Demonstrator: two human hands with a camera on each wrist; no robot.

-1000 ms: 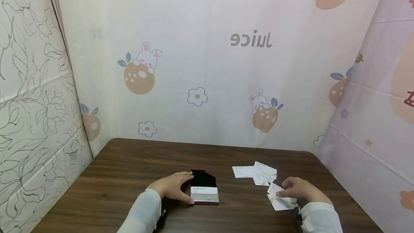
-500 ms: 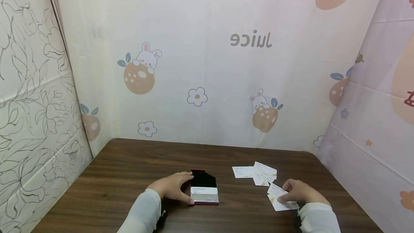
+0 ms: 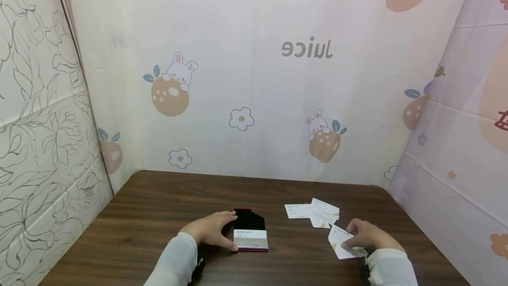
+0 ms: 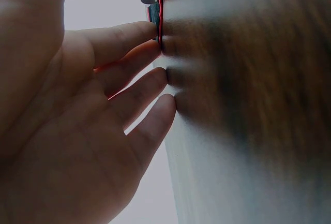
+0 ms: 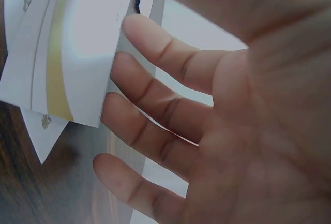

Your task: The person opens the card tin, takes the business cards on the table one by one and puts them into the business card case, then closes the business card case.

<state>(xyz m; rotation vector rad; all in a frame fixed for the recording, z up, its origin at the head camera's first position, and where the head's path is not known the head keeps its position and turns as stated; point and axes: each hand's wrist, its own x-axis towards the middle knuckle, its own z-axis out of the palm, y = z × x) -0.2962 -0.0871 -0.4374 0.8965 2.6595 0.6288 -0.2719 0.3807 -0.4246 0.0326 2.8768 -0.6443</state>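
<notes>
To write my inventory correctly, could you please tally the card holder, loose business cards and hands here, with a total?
Card holder: 1
Loose business cards: at least 5, overlapping
Hands (left hand, right hand): 2
Total: at least 8

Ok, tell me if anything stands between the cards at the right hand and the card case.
Nothing visible: between the cards at the right hand and the card case, only tabletop shows. The other cards lie farther back, and the left hand touches the case's opposite side.
</notes>
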